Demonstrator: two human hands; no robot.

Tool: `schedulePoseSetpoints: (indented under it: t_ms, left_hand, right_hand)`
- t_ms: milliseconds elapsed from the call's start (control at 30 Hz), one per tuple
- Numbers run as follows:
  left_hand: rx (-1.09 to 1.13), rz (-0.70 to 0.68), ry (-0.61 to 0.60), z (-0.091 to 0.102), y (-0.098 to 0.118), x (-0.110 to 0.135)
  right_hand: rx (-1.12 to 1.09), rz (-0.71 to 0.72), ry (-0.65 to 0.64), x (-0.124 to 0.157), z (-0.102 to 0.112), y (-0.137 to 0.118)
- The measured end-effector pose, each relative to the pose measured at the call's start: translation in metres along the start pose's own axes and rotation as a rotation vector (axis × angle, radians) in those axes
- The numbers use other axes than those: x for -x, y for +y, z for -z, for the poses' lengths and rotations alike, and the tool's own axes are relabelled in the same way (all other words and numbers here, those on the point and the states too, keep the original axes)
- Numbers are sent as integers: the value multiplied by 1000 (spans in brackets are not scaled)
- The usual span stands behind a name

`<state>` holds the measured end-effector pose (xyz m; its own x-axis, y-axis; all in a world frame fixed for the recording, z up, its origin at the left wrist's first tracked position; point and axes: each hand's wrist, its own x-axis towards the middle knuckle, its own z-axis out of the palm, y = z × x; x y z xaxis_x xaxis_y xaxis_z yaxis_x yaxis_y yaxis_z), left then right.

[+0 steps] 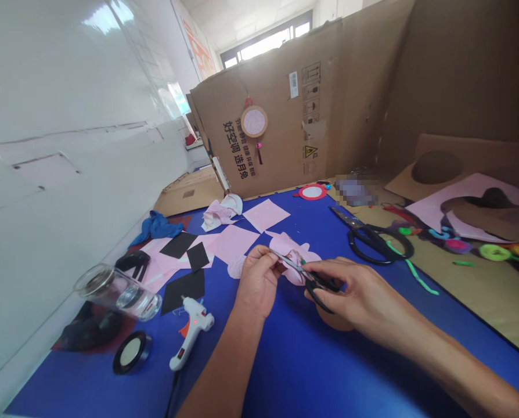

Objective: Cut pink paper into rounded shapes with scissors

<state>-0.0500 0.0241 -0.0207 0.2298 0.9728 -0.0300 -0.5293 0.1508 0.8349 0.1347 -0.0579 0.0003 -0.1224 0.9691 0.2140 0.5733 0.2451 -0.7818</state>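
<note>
My right hand is closed around the black handles of a small pair of scissors. Their blades point left, with the tips at the fingers of my left hand. Thumb and fingers of that left hand are pinched on a pale pink piece, mostly hidden by the fingers and blades. A wavy-edged pink sheet lies just behind and below both hands. Under my right hand a round brown cardboard disc shows in part. Beside my left hand is a rounded pale pink piece.
Left on the blue table are a white glue gun, a tipped clear glass, a black round lid and black squares. Large black-handled scissors lie right, beside a green strip. A cardboard wall stands behind.
</note>
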Motion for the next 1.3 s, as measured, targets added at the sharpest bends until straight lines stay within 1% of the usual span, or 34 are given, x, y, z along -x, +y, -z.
schedulePoseSetpoints:
  t_ms: [233, 700, 867, 1033, 1300]
  left_hand:
    - [-5, 5, 11, 0, 0, 0]
    - [18, 9, 5, -2, 0, 0]
    - [26, 7, 1, -1, -1, 0]
    - [12, 4, -2, -2, -2, 0]
    - [27, 3, -6, -4, -2, 1]
  right_hand:
    - [-31, 18, 37, -1, 0, 0]
    - [-21, -1, 12, 0, -1, -1]
    - [-44, 12, 38, 0, 0, -2]
    - [-21, 6, 54, 0, -2, -4]
    - [-10, 8, 30, 0, -1, -6]
